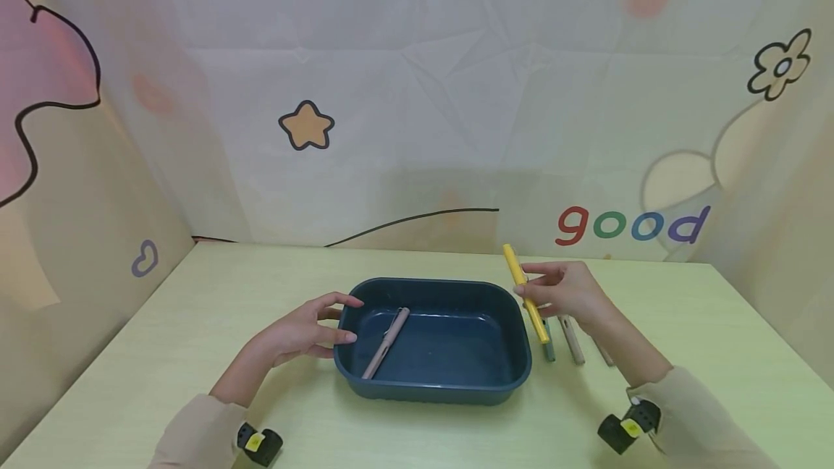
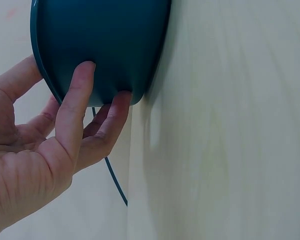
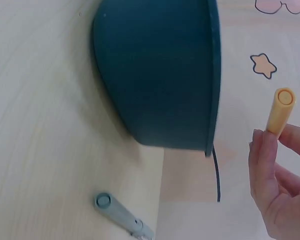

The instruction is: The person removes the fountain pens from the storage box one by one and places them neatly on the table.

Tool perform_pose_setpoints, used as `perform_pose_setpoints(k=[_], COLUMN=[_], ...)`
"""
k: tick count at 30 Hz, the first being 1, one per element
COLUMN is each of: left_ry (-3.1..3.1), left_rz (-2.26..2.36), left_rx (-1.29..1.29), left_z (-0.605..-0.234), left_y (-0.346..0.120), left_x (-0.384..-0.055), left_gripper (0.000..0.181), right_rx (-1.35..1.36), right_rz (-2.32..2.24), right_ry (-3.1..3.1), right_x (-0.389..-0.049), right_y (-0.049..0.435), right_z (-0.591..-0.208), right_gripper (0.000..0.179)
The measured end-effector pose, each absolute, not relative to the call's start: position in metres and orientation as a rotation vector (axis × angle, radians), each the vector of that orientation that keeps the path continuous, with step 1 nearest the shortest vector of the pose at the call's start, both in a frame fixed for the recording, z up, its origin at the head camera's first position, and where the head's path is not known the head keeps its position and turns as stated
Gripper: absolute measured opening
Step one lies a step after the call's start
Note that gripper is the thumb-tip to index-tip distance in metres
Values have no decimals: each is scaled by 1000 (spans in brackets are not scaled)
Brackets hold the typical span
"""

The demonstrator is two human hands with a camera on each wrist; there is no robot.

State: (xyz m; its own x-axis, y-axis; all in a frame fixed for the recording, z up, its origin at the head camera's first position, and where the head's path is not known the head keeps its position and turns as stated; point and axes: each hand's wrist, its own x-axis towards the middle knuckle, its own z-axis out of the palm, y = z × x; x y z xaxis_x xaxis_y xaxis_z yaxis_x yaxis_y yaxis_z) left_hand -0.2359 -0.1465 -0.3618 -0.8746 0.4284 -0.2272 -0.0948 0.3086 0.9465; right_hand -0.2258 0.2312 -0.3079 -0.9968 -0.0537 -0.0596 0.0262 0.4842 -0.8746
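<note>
A dark blue plastic basin (image 1: 449, 386) stands on the table, with a pinkish-grey clip pen (image 1: 387, 344) lying slantwise inside at its left end. My left hand (image 1: 296, 331) holds the basin's left end, some fingers over the rim and others against the outer wall (image 2: 107, 45). Above the basin's right rim, my right hand (image 1: 570, 294) pinches a yellow pen (image 1: 536, 321) between thumb and fingers. The pen is tilted, its upper end leaning left. In the right wrist view its round end (image 3: 285, 97) points toward the camera, higher than the rim.
Right of the basin, a grey-teal pen (image 1: 549, 350), a grey pen (image 1: 571, 342) and another pen (image 1: 606, 354), partly covered by my right forearm, lie on the pale wooden table (image 1: 274, 273). A printed cloth backdrop (image 1: 391, 129) rises along the table's far edge and sides.
</note>
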Motion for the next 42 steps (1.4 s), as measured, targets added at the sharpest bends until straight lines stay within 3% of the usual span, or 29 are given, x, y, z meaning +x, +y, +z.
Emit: perform_pose_setpoints(k=[42], left_ry=[2158], left_rz=[1586], left_rx=[293], left_z=[-363], left_y=[-146], left_x=[-236], left_gripper=[63], right_rx=[80], right_rz=[-1498], right_ry=[2584], right_x=[-239], right_y=[342], right_z=[-332], right_gripper=[69])
